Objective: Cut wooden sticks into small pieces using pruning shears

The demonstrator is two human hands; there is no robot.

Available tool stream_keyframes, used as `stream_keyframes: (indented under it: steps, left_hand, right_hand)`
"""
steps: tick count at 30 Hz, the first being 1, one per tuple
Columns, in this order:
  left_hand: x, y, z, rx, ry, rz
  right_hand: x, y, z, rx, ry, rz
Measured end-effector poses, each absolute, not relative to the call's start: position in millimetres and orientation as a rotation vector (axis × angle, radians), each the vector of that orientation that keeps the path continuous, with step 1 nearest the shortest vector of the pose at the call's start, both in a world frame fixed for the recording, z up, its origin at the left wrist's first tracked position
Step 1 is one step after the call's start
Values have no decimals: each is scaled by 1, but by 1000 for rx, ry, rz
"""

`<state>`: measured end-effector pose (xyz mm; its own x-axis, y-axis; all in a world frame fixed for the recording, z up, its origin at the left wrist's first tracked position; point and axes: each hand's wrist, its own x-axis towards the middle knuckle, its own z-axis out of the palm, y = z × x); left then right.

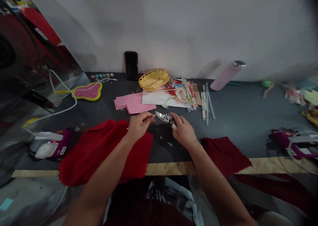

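Currently, the left hand (139,126) pinches a thin pale wooden stick (150,117) between narrowly closed fingers, its tip just beside steel pruning shears (164,118), blades apparently parted, gripped in the closed right hand (183,130), over a dark grey worktable (231,126) between ragged red cloth pieces (99,149).

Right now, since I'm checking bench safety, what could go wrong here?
The open blades of the pruning shears in the right hand point toward the thin stick held in the left hand, so a slip could nick those bare fingers. The stick could also snap, scattering bits onto the red cloth.
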<state>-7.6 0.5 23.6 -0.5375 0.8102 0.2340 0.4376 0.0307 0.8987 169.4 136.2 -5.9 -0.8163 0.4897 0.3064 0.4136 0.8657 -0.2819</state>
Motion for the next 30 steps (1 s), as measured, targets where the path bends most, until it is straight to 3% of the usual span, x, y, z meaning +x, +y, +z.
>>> stream_keyframes:
  steps: [11, 21, 30]
  left_hand:
    - [-14, -4, 29, 1235, 1738, 1429]
    - [-17, -1, 25, 1232, 1862, 1419]
    - [-12, -3, 27, 1374, 1981, 1419]
  right_hand:
    - [171, 136, -3, -647, -2689, 323]
    - [168, 125, 0, -817, -2756, 313]
    - [170, 135, -7, -668, -2694, 273]
